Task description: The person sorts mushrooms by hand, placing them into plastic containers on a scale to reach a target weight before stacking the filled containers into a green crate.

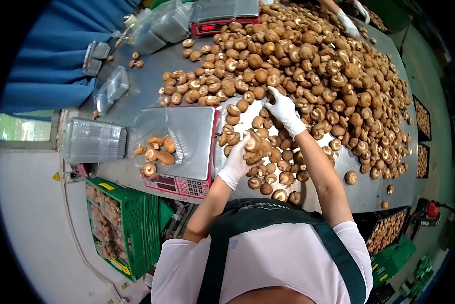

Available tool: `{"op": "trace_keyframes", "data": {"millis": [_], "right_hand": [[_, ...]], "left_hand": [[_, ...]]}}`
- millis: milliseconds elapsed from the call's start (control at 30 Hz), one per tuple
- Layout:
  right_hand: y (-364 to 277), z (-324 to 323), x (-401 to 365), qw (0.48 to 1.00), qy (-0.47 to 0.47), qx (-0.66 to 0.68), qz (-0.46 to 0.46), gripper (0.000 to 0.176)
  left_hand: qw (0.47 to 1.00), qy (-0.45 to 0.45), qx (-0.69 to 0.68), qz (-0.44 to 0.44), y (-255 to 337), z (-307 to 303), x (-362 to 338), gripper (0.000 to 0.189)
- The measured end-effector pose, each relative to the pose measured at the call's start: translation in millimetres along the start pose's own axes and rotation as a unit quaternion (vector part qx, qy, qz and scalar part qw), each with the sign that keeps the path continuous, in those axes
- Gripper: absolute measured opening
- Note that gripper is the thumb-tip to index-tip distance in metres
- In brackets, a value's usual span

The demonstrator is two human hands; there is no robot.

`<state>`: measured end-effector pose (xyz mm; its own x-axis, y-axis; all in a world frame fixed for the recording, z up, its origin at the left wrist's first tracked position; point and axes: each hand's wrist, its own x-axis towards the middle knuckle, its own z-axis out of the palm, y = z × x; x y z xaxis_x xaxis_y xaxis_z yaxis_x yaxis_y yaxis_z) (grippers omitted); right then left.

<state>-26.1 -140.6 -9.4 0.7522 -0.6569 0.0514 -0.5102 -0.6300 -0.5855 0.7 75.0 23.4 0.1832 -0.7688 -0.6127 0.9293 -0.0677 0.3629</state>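
My left hand [233, 166], in a white glove, is closed around a few brown shiitake mushrooms [258, 147] in front of my body. My gloved right hand [285, 112] reaches to the near edge of the big mushroom pile [333, 76], thumb and fingers apart, with nothing seen in its grasp. Loose mushrooms lie on the metal table around both hands. To the left, a red-framed scale [194, 134] bears a clear plastic tray [179, 148] holding several mushrooms, some cap up and some showing pale undersides.
Stacked clear trays [94, 139] stand at the table's left edge, with more trays [169, 23] at the back beside a second scale [225, 11]. Another person's gloved hand [347, 24] is at the pile's far side. Green crates [146, 223] stand below left.
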Motion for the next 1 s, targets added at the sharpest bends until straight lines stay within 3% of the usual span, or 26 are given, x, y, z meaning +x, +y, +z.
{"op": "trace_keyframes", "data": {"millis": [33,167,333,367,467,500,600,633,800,833,1000], "right_hand": [[-2,3,2,1.0,-0.018,-0.007,-0.002,0.062],[-10,20,9,0.998,-0.05,-0.028,-0.04,0.064],[-8,39,15,0.991,-0.036,-0.099,-0.084,0.049],[-8,40,16,0.99,-0.031,-0.104,-0.092,0.047],[-16,32,13,0.989,-0.05,-0.117,-0.078,0.05],[-21,25,11,0.987,-0.071,-0.13,-0.062,0.053],[-20,25,12,0.987,-0.08,-0.13,-0.058,0.056],[-19,25,13,0.987,-0.081,-0.125,-0.055,0.056],[-23,31,21,0.983,-0.081,-0.158,-0.056,0.056],[-26,34,23,0.979,-0.08,-0.179,-0.057,0.057],[-21,39,29,0.978,-0.033,-0.189,-0.083,0.04]], "left_hand": [[1.0,0.011,0.003,0.016,0,1,-8,0.045],[0.993,0.008,0.034,0.112,22,8,-61,0.045],[0.905,0.146,0.132,0.376,72,-12,-133,0.036],[0.872,0.171,0.176,0.425,84,-16,-147,0.037],[0.668,0.332,0.313,0.588,114,-47,-164,0.032],[0.514,0.397,0.464,0.603,125,-55,-163,0.035],[0.405,0.494,0.722,0.267,123,-68,-157,0.05],[0.382,0.498,0.723,0.288,123,-75,-153,0.057],[0.392,0.469,0.725,0.317,126,-71,-167,0.062],[0.385,0.455,0.698,0.397,128,-75,-172,0.058],[0.467,0.547,0.51,0.473,146,-90,-205,0.031]]}}
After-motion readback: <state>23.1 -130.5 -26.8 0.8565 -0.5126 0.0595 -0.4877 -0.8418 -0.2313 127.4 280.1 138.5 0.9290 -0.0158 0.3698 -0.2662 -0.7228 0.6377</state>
